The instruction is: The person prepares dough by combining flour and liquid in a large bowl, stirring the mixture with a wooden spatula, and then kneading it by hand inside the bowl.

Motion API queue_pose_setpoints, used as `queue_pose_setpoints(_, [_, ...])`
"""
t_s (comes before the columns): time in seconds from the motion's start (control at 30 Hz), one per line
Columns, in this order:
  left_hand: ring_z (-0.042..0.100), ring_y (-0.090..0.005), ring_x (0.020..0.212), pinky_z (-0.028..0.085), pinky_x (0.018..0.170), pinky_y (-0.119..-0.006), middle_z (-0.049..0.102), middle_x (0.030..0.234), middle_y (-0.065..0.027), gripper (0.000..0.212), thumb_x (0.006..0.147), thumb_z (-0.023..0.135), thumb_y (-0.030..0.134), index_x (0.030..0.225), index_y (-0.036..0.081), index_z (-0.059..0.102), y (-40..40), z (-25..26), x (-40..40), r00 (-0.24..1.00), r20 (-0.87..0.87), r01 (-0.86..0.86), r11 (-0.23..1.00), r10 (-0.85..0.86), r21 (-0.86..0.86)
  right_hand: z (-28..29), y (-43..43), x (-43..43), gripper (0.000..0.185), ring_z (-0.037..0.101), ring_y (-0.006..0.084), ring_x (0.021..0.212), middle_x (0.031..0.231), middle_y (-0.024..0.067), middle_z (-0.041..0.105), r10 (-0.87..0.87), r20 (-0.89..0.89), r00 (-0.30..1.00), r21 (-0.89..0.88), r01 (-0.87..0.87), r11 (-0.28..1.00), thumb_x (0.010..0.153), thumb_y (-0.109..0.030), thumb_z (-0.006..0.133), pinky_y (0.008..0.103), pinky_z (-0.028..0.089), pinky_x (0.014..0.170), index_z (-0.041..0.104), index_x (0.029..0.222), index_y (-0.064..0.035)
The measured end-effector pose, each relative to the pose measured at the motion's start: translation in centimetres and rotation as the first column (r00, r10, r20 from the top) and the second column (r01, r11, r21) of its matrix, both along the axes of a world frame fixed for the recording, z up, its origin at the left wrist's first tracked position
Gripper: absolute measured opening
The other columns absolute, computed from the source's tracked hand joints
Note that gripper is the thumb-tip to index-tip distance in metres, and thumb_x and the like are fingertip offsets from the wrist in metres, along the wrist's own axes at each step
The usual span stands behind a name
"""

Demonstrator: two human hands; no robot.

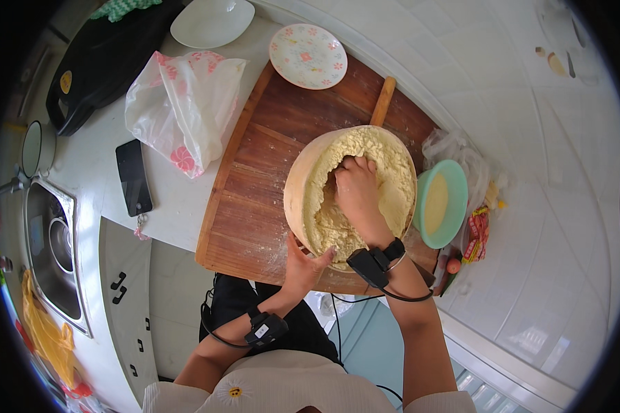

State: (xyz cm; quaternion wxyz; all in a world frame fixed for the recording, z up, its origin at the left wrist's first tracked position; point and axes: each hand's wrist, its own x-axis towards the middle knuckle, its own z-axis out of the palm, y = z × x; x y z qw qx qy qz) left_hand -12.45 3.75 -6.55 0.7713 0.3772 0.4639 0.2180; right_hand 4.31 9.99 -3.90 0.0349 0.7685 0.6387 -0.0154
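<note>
A round, pale-walled container full of pale yellow flour sits on a wooden board. My left hand holds its near left side, thumb over the rim and fingers along the outer wall. Inside, my right hand is sunk in a hollow in the flour with its fingers curled down. The fingertips are hidden, so whether they hold any flour cannot be seen. Against the container's right side stands a light green bowl with pale yellow content. A wooden handle shows beyond the container's far rim.
A flowered plate overlaps the board's far edge. Left of the board lie a plastic bag and a phone. A white dish stands behind, near a black appliance. Packets line the tiled wall at right.
</note>
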Motion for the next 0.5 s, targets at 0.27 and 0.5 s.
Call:
queue_pose_setpoints(0.27, [0.052,-0.0230,0.101,0.046,0.083,-0.032,0.045,0.112,-0.0172,0.070,0.071,0.073,0.014,0.119,-0.001,0.024,0.02,0.25,0.12,0.999,0.034,-0.022,1.000,0.022,0.011,0.14,0.25,-0.51,0.007,0.048,0.0227,0.086,0.075,0.0072,0.056,-0.021,0.041,0.999,-0.052,0.024,0.998,0.063,-0.007,0.058,0.0356,0.033,0.082,0.065,0.063,-0.0060])
queue_pose_setpoints(0.5, [0.051,-0.0231,0.101,0.046,0.083,-0.032,0.044,0.113,-0.0182,0.071,0.071,0.073,0.014,0.119,-0.002,0.023,-0.02,0.14,0.05,0.999,0.031,-0.007,1.000,0.007,0.013,-0.25,0.32,-0.48,0.008,0.048,0.0234,0.086,0.075,0.0076,0.056,-0.040,0.064,0.997,-0.060,0.043,0.997,0.064,-0.007,0.057,0.0365,0.032,0.082,0.065,0.063,-0.0059])
